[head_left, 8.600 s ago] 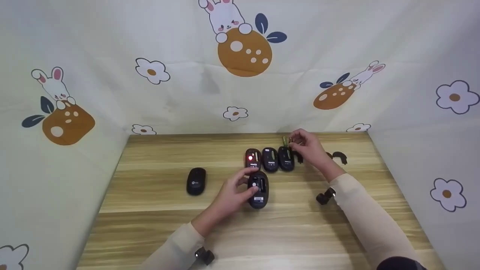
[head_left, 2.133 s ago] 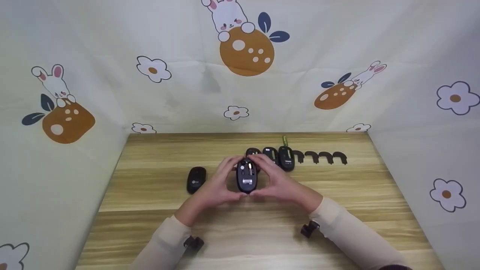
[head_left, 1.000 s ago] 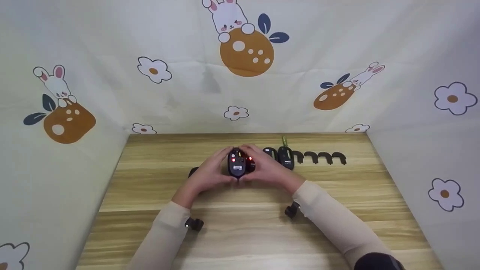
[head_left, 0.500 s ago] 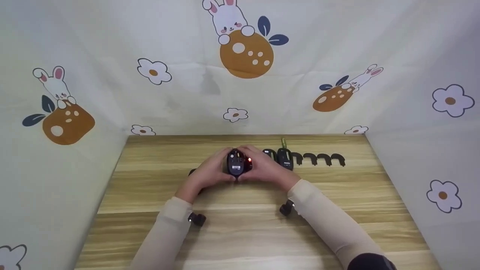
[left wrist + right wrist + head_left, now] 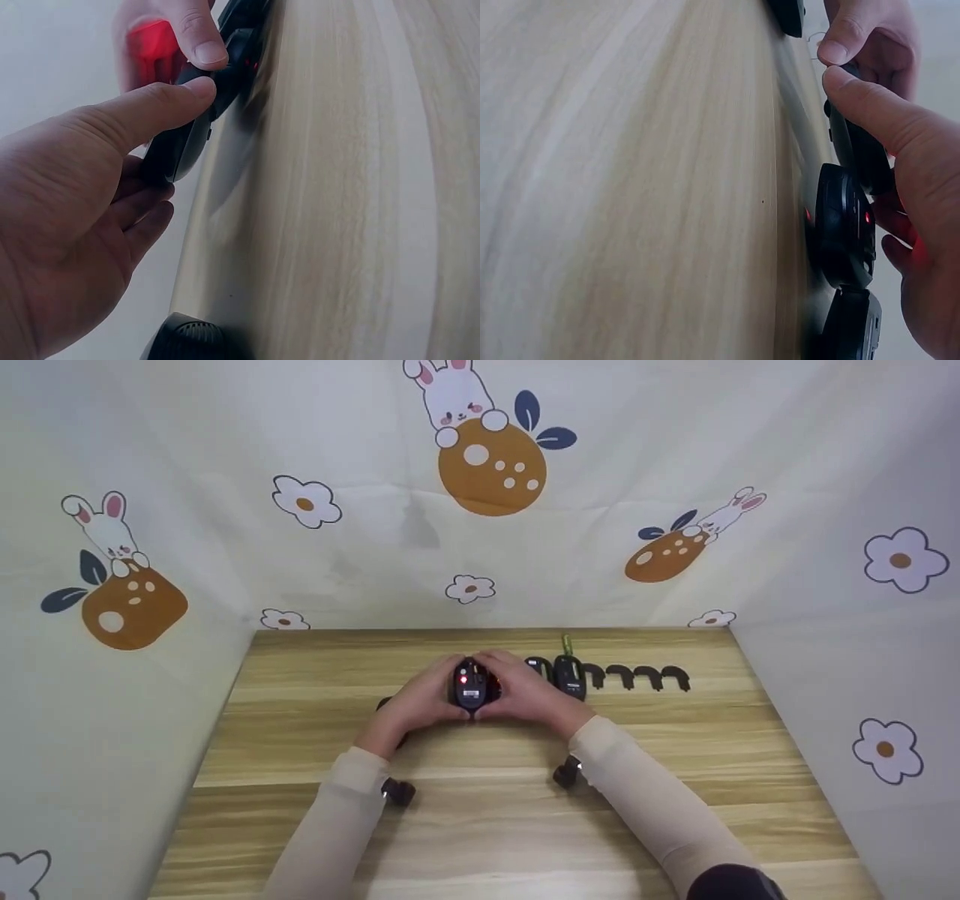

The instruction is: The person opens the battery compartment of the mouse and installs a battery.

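Observation:
Both hands hold a black computer mouse (image 5: 471, 690) between them, its underside with a white label and lit red sensor facing up. My left hand (image 5: 424, 695) grips its left side, thumb at the near end and fingers toward the far end. My right hand (image 5: 527, 690) grips the other side the same way, and the two thumb tips nearly meet. In the right wrist view the held mouse (image 5: 861, 146) is raised above the wooden table. Just right of it another upturned mouse (image 5: 844, 225) lies with a red light, mostly hidden by my right hand in the head view.
Two more upturned mice, one (image 5: 537, 665) partly covered and one (image 5: 571, 679) beside it, lie to the right. A green battery (image 5: 567, 644) lies behind them. Several curved black covers (image 5: 648, 677) form a row further right. Behind my left hand is another black mouse (image 5: 383, 703).
The right hand has left the batteries and joined the left on the mouse. Both have carried it left and back. Its bare slot has received a battery; its red light has come on.

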A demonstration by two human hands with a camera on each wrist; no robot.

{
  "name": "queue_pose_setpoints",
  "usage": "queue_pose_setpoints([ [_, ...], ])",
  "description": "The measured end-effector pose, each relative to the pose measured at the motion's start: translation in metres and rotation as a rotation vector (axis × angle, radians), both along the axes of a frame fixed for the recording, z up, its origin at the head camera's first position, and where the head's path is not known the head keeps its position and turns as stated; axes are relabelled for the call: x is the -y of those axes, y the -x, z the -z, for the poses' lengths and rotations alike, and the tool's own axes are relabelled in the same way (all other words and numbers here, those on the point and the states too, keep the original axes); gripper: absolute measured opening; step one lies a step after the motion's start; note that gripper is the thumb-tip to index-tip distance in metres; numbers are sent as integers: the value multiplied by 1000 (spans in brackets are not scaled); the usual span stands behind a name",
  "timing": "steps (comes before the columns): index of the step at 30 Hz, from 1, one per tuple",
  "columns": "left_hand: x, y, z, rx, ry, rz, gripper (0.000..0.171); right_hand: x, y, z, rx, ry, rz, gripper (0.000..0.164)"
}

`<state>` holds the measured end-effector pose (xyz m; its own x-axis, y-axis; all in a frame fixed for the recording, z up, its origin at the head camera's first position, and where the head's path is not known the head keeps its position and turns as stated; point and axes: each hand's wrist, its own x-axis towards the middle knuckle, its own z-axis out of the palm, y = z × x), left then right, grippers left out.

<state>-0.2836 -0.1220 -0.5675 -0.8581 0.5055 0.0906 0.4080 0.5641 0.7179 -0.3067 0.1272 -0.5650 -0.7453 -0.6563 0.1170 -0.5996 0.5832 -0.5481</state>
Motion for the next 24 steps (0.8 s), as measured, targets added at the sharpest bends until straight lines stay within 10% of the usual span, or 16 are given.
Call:
queue_pose_setpoints([
  [24, -5, 10, 7, 0, -20, 33, 96, 5, 9, 8, -68, -34, -34, 99],
])
